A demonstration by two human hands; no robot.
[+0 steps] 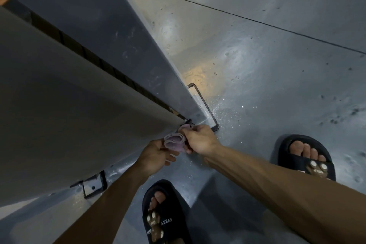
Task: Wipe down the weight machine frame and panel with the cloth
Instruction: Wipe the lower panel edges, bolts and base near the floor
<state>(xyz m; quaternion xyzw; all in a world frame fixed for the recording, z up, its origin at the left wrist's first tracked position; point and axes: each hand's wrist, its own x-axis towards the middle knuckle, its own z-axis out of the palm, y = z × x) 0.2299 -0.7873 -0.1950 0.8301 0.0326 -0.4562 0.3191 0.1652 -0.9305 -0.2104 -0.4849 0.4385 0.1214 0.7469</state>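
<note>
**Both hands on the cloth at the foot of the machine**

Grey concrete floor (257, 65) filled the view, speckled and lit by a warm patch close to the machine's base, with one dark seam line running across it well beyond the machine. Down at the bottom corner of the weight machine panel (69, 105), the action was tight: the right hand (200, 140) had its fingers curled round the upper end of the pinkish cloth (175, 141), knuckles up, pressing it right against the panel's lowest corner. The left hand (156, 156) sat just beneath the cloth, thumb and fingers pinching its lower folds, a couple of fingertips poking out loose below. The cloth was bunched in a roll between the two hands, touching the panel edge.

Out from there, both bare forearms stretched back toward the camera. Beside the panel rose the darker grey frame (103, 25), scuffed with pale marks, a dark slot between them. A black metal bracket (206, 105) hugged the frame's foot just past the right hand; another bracket (95, 186) sat under the panel, near the left forearm. Two black slides (309, 156) stood on the floor, well back from the machine.
</note>
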